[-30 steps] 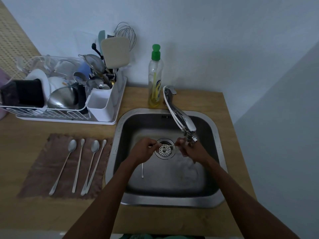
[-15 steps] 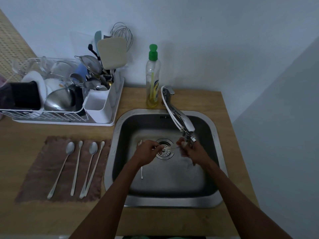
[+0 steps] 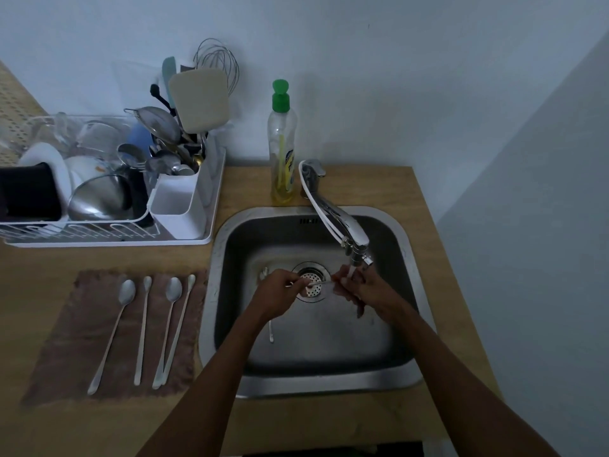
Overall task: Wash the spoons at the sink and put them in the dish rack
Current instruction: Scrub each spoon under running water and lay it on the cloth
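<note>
Step in hand, as I judge it: scrubbing one spoon under the spout. To do it well, pinch the handle firmly with one hand, rub bowl and neck with the other hand's fingertips, rotate the spoon so both faces get rinsed, and stay low in the basin so splash stays inside.

Left fingers [image 3: 296,282]: curled narrow, pinching one end of the thin long-handled metal spoon [image 3: 321,283]. Right fingers [image 3: 342,284]: curled tight round its other end, which the hand hides, so I can't tell which end is the bowl. The spoon lies roughly level between left hand [image 3: 280,291] and right hand [image 3: 365,288], above the round perforated drain strainer [image 3: 311,294] in the middle of the square stainless steel sink [image 3: 224,245].

The right hand sits just under the tip of the chrome swivel tap [image 3: 342,222]. There's a pale streak below the spout, maybe water; too blurred to confirm.

Second metal spoon [image 3: 271,331] lies on the sink floor, partly under the left wrist.

Left of the sink: four long-handled metal spoons [image 3: 173,289] laid side by side on a brown cloth [image 3: 82,341] on the wooden worktop [image 3: 379,183]. I can't tell whether they're washed.

Behind-left of the sink: white wire dish rack [image 3: 108,232], full of crockery, with a white plastic cutlery cup [image 3: 178,206] at the end nearest the sink. That's the likely drop point, and there's a free slot at the front.

Directly behind the sink: clear dish-soap bottle with green cap [image 3: 282,153], nearly empty.

No spoon from this batch is clearly racked, so the task looks early.
</note>
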A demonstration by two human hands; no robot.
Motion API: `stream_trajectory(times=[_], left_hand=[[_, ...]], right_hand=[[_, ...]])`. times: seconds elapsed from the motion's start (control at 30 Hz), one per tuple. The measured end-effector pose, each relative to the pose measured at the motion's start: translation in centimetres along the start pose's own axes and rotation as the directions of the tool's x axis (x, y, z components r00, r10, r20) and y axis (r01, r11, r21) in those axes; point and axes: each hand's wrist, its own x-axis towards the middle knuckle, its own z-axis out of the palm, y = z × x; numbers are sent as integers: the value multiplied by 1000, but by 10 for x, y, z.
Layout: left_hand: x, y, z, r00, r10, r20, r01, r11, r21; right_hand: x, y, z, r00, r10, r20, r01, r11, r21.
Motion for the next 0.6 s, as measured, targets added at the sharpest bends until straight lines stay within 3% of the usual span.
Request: stream_trajectory(times=[0.3,0.37,0.47,0.6], left_hand=[[-5,-2,2,1000,1,14,-1,1000,-8],[-4,-3,3,1000,2,21,-2,1000,-7],[-4,-1,4,1000,12,22,-11,1000,-21],[-4,-4,2,999,-28,24,29,998,-61]], right_hand=[[-1,-1,4,991,132,-4,-130,981,145],[0,3,8,992,104,-69,-99,993,70],[0,6,14,993,26,-119,-10,991,133],[0,3,13,994,18,-108,1,985,174]])
